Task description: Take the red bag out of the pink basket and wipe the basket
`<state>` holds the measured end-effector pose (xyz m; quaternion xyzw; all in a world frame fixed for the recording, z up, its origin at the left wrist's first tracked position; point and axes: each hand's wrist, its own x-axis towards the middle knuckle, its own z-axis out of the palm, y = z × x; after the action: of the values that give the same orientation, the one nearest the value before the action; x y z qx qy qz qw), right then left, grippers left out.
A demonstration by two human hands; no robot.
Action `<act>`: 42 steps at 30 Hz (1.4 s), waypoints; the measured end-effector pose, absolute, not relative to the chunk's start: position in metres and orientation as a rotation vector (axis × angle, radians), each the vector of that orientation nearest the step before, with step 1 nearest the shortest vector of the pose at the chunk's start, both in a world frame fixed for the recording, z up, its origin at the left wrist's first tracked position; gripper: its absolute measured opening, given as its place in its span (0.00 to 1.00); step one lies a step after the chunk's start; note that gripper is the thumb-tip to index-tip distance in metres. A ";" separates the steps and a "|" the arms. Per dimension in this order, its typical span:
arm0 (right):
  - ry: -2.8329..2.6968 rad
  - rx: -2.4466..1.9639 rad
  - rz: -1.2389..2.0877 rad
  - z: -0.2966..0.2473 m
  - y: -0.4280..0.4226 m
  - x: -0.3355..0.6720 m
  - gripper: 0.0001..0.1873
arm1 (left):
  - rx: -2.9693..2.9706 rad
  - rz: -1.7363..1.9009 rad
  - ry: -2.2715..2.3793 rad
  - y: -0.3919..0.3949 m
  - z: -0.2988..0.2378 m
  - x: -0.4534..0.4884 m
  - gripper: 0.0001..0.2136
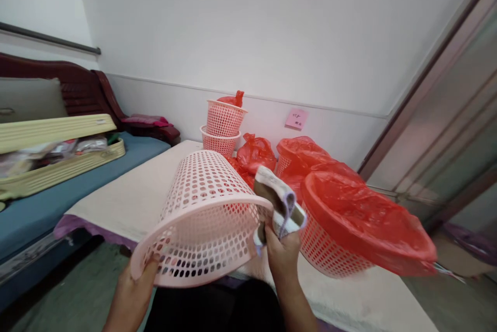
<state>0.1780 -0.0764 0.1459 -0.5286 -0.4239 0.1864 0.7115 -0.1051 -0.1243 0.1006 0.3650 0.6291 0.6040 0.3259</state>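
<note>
A pale pink plastic basket (209, 176) with round holes is tipped on its side in front of me, its mouth toward my body. My left hand (136, 281) is closed round the rim at the lower left. At the opposite side of the rim, my right hand (284, 255) grips a folded cloth (280, 198), white and olive with lavender edging. The cloth lies against the rim, and part of the right-hand fingers is hidden by it. Just to the right stands a similar basket (330, 246) lined with a red plastic bag (361, 202).
Two stacked pink baskets (226, 119) stand near the wall, and a knotted red bag (256, 153) sits beside them. Another red-lined basket (285, 163) is behind. At left, an open yellow case (73, 166) rests on a blue-covered bed (145, 153). A pink note (296, 118) is on the wall.
</note>
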 end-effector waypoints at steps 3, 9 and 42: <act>-0.791 -1.253 0.535 0.123 -0.086 0.171 0.20 | 0.867 1.619 1.643 -0.129 0.095 -0.099 0.16; -0.456 -1.056 1.106 0.085 -0.122 0.112 0.22 | 0.638 1.654 1.291 -0.134 0.088 -0.041 0.24; -0.225 -1.078 1.140 0.041 -0.143 0.119 0.20 | 0.484 1.373 1.135 -0.156 0.069 -0.024 0.23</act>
<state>0.1187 -0.1432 0.0414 -0.4844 -0.1010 0.5122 0.7020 -0.0240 -0.1560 0.0693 0.2089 0.4904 0.5930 0.6035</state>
